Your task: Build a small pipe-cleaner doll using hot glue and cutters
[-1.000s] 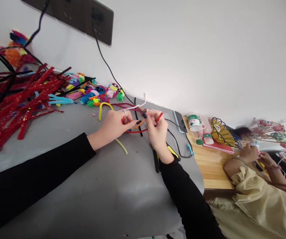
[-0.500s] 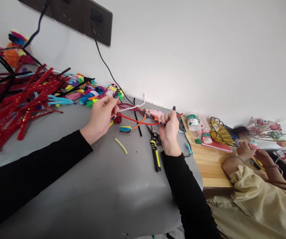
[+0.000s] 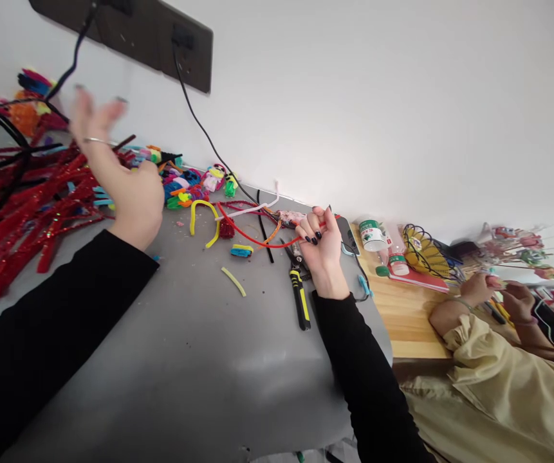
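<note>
My left hand (image 3: 122, 173) is raised over the pile of red glittery pipe cleaners (image 3: 59, 212), its fingers spread, blurred and holding nothing. My right hand (image 3: 322, 247) is closed around a red pipe cleaner (image 3: 252, 240), whose free end curves out to the left. Just below that hand lies a pair of pliers (image 3: 300, 292) with black and yellow handles. Between the hands are a bent yellow pipe cleaner (image 3: 202, 206), a small blue and yellow piece (image 3: 242, 251) and a dark red fuzzy bit (image 3: 227, 227). A short pale yellow length (image 3: 233, 281) rests nearer me.
Small colourful fuzzy figures (image 3: 184, 183) line the wall. A black cable (image 3: 199, 122) hangs from the socket panel (image 3: 184, 58). To the right, a wooden table (image 3: 412, 321) bears plastic bottles (image 3: 397, 254) and a yellow basket (image 3: 419, 244); a co-worker's hands (image 3: 493, 292) hold something small there.
My left hand has let go of the red pipe cleaner and swung up and left, its fingers opening. My right hand still grips the pipe cleaner; the yellow bent one is now uncovered.
</note>
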The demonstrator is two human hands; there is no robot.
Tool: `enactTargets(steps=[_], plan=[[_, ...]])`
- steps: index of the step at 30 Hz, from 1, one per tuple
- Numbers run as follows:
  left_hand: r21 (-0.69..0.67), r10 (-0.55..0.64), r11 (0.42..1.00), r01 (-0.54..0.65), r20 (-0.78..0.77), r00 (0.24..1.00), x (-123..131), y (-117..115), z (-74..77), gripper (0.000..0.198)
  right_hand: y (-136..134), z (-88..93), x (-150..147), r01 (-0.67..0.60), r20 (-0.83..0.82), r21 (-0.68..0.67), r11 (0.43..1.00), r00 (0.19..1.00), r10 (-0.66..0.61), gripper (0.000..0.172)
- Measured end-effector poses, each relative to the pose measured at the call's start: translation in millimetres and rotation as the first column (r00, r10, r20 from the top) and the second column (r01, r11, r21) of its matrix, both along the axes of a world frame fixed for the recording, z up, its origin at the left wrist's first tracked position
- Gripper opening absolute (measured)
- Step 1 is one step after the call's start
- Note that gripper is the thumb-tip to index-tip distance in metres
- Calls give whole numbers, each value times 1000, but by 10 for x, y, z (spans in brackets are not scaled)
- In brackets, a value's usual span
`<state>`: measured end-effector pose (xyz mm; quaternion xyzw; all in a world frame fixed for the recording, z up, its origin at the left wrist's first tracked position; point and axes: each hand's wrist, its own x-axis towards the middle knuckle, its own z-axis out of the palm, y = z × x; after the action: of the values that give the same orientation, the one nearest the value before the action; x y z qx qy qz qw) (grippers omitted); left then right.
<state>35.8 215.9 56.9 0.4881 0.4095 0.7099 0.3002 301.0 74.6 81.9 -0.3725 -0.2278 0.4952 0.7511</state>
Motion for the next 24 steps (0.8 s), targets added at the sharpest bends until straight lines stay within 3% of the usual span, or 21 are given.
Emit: enactTargets(steps=[1, 2, 4, 6, 8, 10, 14, 20, 22, 24], plan=[[115, 33, 993, -29, -41, 999, 32, -24, -16, 60, -6, 8, -10, -19, -8, -2, 1000, 1000, 19, 58], [156, -32, 987, 37, -36, 999, 75, -51, -32, 58, -11, 15, -19, -33, -15, -3, 999, 999, 33, 59], [137, -237, 960, 242, -56, 970, 168, -108, -61, 58, -19, 26, -32, -53, -16, 0, 999, 998, 53, 58], [147, -330, 924, 354, -161, 930, 240, -180, -72, 56, -30, 35, -39, -77, -3, 11, 997, 997, 77, 54], [177, -334, 890, 419, -371, 866, 284, -276, -62, 59, -44, 40, -44, -114, 16, 30, 993, 993, 113, 52], [198, -298, 869, 454, -525, 797, 314, -393, -42, 50, -65, 40, -54, -182, 47, 39, 982, 983, 180, 45], [131, -377, 808, 574, -634, 676, 375, -598, -33, 62, -115, 23, -120, -400, 166, -34, 916, 901, 400, 20], [93, -386, 782, 616, -703, 597, 433, -674, -109, 69, -160, -52, -293, -541, 359, -183, 821, 741, 568, 47], [107, -373, 783, 612, -707, 601, 438, -673, -122, 66, -153, -90, -327, -526, 396, -204, 826, 728, 560, 47], [116, -367, 785, 609, -705, 607, 441, -674, -122, 64, -134, -123, -341, -465, 417, -176, 868, 764, 493, 46]])
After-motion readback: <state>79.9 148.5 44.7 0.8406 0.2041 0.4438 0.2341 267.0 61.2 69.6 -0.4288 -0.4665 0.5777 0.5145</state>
